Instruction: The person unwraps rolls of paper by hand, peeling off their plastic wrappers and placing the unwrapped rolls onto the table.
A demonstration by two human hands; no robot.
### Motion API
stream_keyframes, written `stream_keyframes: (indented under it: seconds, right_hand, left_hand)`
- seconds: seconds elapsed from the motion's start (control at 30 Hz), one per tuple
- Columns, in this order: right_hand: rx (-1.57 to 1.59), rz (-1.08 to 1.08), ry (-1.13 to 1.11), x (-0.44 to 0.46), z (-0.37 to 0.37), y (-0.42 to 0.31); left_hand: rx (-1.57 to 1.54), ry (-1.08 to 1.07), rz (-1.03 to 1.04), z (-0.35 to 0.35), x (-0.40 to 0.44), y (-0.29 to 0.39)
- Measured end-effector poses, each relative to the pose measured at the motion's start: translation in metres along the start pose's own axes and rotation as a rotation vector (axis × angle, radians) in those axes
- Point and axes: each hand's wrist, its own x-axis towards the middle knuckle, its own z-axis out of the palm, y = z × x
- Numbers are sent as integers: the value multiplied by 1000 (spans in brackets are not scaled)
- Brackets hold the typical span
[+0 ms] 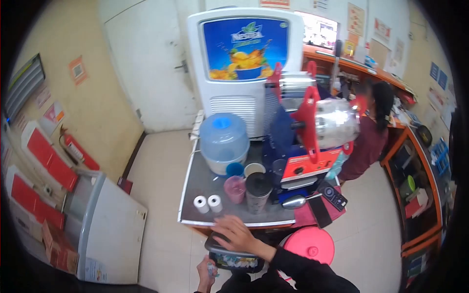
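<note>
My right hand is over the dark lid of a small bin, fingers curled at its edge. Beneath the lid, the dark bin shows crumpled white, teal and yellow scraps. Left of the bin, my left hand is closed on a small pale bluish crumpled wrapper. Above my hands, on the counter, two white paper rolls stand beside a pink cup and a tall dark-lidded tumbler.
A blue water jug, a white drink dispenser and a cup sealing machine stand on the counter. A phone and remote lie right. A pink-lidded bucket and chest freezer flank me. A person stands behind.
</note>
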Motion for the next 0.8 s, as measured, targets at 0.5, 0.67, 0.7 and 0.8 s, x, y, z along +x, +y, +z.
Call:
stream_keyframes:
  seconds: [0.5, 0.67, 0.7, 0.8]
  right_hand:
    - [-628, 825, 198, -30, -393, 330]
    - [-676, 1180, -239, -47, -380, 378]
    - [-627, 1195, -249, -49, -372, 380]
    - [-567, 1260, -363, -45, -362, 380]
  left_hand:
    - [451, 255, 103, 30, 50, -157]
    - [489, 182, 31, 7, 56, -194]
    - [519, 110, 68, -13, 58, -204]
    - [330, 153, 115, -44, 57, -231]
